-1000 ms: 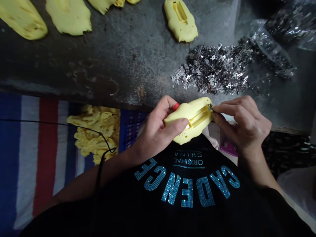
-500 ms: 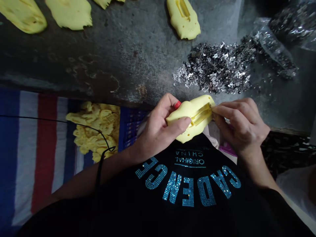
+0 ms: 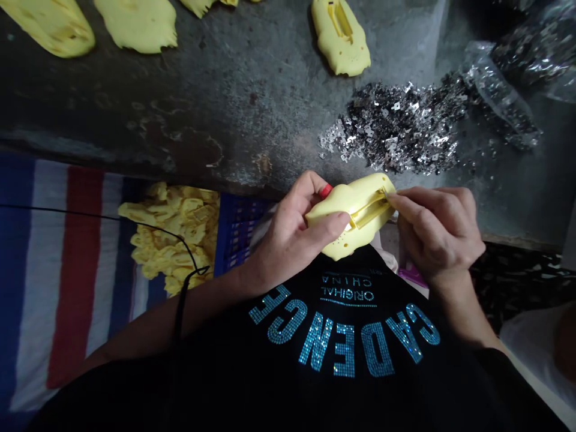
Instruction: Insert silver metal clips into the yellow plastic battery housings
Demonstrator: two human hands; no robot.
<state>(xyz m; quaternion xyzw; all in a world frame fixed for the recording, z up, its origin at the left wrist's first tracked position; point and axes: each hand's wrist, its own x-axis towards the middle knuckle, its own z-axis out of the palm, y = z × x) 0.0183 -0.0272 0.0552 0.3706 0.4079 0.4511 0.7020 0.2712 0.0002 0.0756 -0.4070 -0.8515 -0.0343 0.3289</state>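
Note:
My left hand (image 3: 301, 231) is closed around a yellow plastic shell (image 3: 366, 183), its thumb lying along the edge of a long rectangular recess. The shell is tilted, with the recess facing up and small holes near its lower edge. At the right end of that recess, my right hand (image 3: 438, 225) has thumb and forefinger pinched together, fingertips touching the shell. Whatever is between those fingertips is too small and covered to make out. Just beyond the shell, a pile of small shiny metal plates (image 3: 396, 129) lies on the grey worktable (image 3: 252, 114).
Another yellow shell (image 3: 342, 39) with a recess lies behind the pile. More yellow shells (image 3: 137, 24) rest at the far left. Clear plastic bags (image 3: 504, 90) are at right. Below the table's edge, a blue crate (image 3: 238, 231) stands beside heaped yellow parts (image 3: 175, 234). A black cord (image 3: 148, 228) crosses the left side.
My right hand has turned slightly, its fingertips moving a little onto the recess's end. The left hand keeps its hold on the shell. The view has shifted slightly.

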